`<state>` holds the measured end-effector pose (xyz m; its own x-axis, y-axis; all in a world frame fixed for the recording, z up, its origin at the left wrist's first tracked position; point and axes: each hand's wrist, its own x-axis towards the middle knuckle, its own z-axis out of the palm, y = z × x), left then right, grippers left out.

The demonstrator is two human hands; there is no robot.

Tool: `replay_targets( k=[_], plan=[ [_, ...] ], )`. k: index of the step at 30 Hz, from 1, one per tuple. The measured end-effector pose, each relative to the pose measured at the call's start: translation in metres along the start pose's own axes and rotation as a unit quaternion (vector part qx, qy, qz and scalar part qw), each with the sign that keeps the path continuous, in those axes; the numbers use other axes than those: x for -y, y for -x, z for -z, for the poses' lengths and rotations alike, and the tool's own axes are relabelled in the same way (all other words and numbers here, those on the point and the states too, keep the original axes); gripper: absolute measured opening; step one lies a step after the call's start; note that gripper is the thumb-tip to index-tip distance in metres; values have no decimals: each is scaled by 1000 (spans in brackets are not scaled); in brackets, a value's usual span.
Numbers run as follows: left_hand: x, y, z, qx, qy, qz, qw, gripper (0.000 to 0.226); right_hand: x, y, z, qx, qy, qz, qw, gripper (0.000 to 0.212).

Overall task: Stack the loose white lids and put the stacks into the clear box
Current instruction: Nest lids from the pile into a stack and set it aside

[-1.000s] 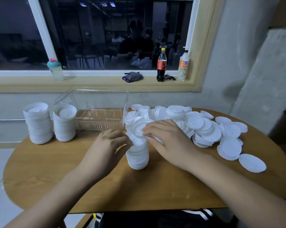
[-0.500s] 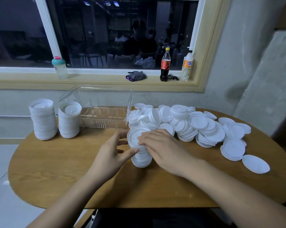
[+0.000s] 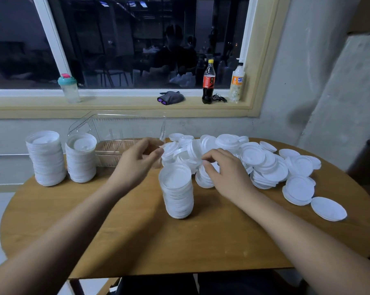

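While both hands reach over the tabletop (image 3: pixel 116 231), neither one is holding a lid. The left hand (image 3: pixel 135 165) hangs in the air with its fingers loosely curled and its thumb sticking out, empty, just in front of the clear box (image 3: pixel 120 133). The right hand (image 3: pixel 228 173) is open too, with its fingertips (image 3: pixel 205 161) touching the near edge of the pile of loose white lids (image 3: pixel 254 158).

Between the two hands, a bit nearer to the person, stands a short stack of lids (image 3: pixel 176 192). It stands upright on the wood and no hand touches it.

The big pile spreads across the right side of the tabletop, with lids lying flat, tilted and on top of each other. One lid (image 3: pixel 328 208) lies alone at the far right edge.

The clear box sits at the back, left of the pile, and no lids show inside it. Left of the box stand two taller stacks (image 3: pixel 46 158), side by side.

Behind it all is a window sill (image 3: pixel 120 102) with a cup with a green lid (image 3: pixel 69 88), a dark cloth (image 3: pixel 171 97), a cola bottle (image 3: pixel 208 81) and an orange bottle (image 3: pixel 236 83).
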<state>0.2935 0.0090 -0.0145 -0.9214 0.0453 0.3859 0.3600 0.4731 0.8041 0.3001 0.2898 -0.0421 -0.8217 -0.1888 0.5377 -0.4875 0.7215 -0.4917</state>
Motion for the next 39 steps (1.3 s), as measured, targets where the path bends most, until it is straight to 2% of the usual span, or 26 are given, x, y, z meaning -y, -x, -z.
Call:
replay_targets(
  k=[4, 8, 14, 24, 27, 31, 39],
  plan=[
    [19, -39, -14, 53, -96, -30, 993, 21, -18, -25, -19, -6, 5, -50, 999, 4],
    [26, -62, -31, 98, -177, -104, 974, 24, -25, -50, -38, 12, 29, -77, 997, 12],
    [33, -81, -50, 101, -196, -139, 965, 27, -22, -67, -54, 19, 58, -84, 995, 13],
    [36, -85, -68, 94, -216, -194, 952, 38, -27, -57, -44, -12, -50, -136, 989, 15],
    [30, -86, -74, 89, -211, -195, 954, 47, -27, -55, -37, -8, -73, -144, 987, 14],
    [25, -89, -77, 106, -174, -174, 963, 74, -22, -54, -29, 9, -100, -136, 986, 17],
    [26, -91, -74, 167, -185, -124, 961, 95, -14, -49, -18, -13, -113, -119, 986, 15]
  ],
)
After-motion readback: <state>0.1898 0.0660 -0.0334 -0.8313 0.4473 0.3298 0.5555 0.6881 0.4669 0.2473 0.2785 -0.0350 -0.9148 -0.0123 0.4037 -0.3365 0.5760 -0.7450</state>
